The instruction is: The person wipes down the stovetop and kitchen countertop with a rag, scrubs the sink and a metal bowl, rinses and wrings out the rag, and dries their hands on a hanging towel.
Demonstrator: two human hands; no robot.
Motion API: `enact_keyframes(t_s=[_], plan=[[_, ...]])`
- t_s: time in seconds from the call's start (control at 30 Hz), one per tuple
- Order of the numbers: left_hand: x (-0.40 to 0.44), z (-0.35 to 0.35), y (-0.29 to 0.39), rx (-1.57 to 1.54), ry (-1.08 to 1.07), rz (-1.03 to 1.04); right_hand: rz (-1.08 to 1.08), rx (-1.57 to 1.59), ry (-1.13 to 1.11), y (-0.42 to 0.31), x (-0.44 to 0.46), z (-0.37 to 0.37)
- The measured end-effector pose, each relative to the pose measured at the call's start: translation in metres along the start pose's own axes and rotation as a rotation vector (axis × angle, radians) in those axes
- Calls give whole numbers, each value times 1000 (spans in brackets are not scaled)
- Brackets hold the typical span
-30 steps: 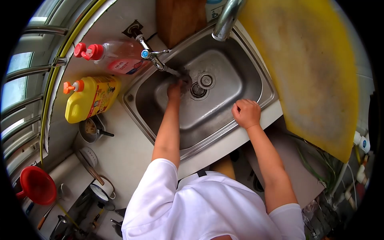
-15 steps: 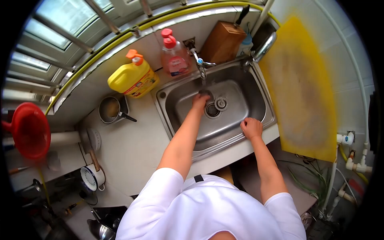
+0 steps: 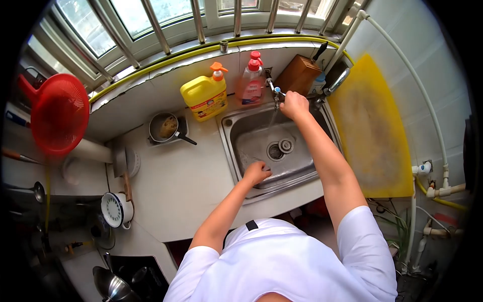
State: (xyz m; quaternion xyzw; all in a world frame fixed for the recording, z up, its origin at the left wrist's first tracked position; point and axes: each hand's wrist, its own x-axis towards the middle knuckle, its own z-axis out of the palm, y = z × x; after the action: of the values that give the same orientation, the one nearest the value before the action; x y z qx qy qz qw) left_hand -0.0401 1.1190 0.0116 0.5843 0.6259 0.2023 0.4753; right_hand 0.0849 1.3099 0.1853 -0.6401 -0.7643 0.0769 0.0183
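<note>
My right hand (image 3: 295, 105) is closed on the handle of the tap (image 3: 276, 95) at the back of the steel sink (image 3: 232, 151). A thin stream of water (image 3: 273, 119) runs down from the spout. My left hand (image 3: 257, 173) hangs over the sink's near left side with curled fingers. A small greyish thing shows at its fingertips, too unclear to name. In the basin, the drain hole (image 3: 275, 151) is uncovered, and a round metal strainer (image 3: 286, 146) lies beside it.
Behind the sink stand a yellow jug (image 3: 205, 98), a pink soap bottle (image 3: 251, 84) and a knife block (image 3: 298, 74). A small pan (image 3: 164, 127) sits on the left counter, near a cleaver (image 3: 121, 163) and an enamel pot (image 3: 113, 210). A yellow board (image 3: 375, 131) leans at the right.
My right hand has gone from the sink's near right edge up to the tap. My left hand has drawn back from under the spout towards the near left side. The view has shifted.
</note>
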Motion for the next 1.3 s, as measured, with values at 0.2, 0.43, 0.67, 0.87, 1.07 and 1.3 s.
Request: enact_keyframes(t_s=[0.2, 0.43, 0.67, 0.87, 1.07, 1.3], plan=[[-20, -21, 22, -6, 48, 12, 13, 627, -75, 26, -28, 68], [-37, -25, 56, 67, 66, 403, 805, 1603, -839, 34, -135, 167], [-23, -8, 38, -91, 209, 515, 805, 2026, -612, 35, -153, 199], [-4, -20, 36, -826, 17, -247, 568, 2027, -490, 12, -168, 124], [17, 3, 31, -1053, 98, -47, 341, 1951, -542, 13, -174, 131], [12, -4, 29, -146, 254, 485, 565, 1669, -846, 25, -174, 154]])
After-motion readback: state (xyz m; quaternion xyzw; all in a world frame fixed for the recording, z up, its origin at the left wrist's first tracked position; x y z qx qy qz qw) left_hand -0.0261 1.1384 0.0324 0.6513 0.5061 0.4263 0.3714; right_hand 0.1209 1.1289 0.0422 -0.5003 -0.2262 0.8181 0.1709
